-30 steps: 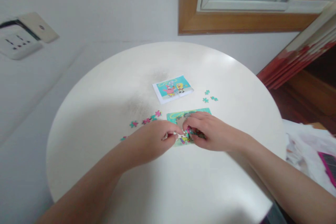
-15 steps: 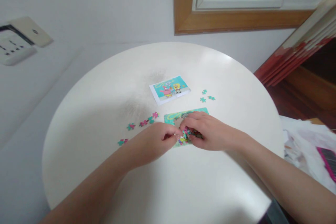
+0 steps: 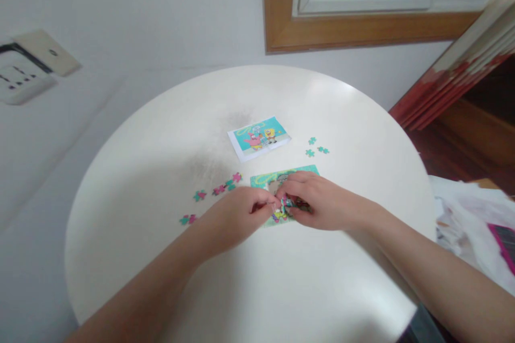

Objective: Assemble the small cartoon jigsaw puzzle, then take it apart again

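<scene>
A partly assembled jigsaw puzzle (image 3: pixel 261 178) lies flat on the table, its teal top edge showing and much of its middle hidden under my hands. My left hand (image 3: pixel 245 209) is closed in a pinch at the puzzle's left-centre, thumb and forefinger together on a small piece. From the right, my right hand (image 3: pixel 319 201) reaches over the puzzle, its fingers curled down around a pink and teal jigsaw piece (image 3: pixel 285 201) beside the left fingertips. Just behind, a reference picture (image 3: pixel 261 136) shows the same cartoon figures.
Several loose pink and teal jigsaw pieces (image 3: pixel 219 189) lie left of the puzzle. More teal pieces (image 3: pixel 310 153) sit at the upper right. The round white table (image 3: pixel 161 134) stands against a wall with a socket (image 3: pixel 24 75). White plastic bags (image 3: pixel 462 214) are beyond its right edge.
Both hands stay almost in place over the puzzle, with only slight finger movement. The view has shifted a little; the loose pieces and the reference picture lie as before.
</scene>
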Motion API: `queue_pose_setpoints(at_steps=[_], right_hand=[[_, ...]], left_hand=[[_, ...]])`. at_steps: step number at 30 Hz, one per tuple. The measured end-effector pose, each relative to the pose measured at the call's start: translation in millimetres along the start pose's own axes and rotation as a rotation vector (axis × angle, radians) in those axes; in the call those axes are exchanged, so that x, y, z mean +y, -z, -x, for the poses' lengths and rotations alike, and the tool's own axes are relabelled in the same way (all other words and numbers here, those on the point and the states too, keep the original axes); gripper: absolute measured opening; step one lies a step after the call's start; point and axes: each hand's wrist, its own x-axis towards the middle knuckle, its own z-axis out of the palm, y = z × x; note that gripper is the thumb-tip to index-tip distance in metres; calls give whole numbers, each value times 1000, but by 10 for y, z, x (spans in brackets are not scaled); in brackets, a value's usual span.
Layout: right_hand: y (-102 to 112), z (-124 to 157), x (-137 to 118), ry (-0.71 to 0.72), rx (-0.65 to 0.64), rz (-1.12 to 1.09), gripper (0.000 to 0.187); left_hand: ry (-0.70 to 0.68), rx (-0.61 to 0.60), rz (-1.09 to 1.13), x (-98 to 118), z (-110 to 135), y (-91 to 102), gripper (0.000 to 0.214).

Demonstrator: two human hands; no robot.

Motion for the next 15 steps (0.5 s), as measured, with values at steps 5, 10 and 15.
queue_pose_setpoints(at_steps=[5,10,15], right_hand=[[0,-4,-1,-3,1,-6,29],[-1,-2,4,-14,9,-2,25],[-1,11,11,-8,11,-18,27]], left_hand=[[39,56,-87,15,-34,-59,35],[82,121,-159,55,-56,-128,35],[108,141,-157,82,-61,-108,29]])
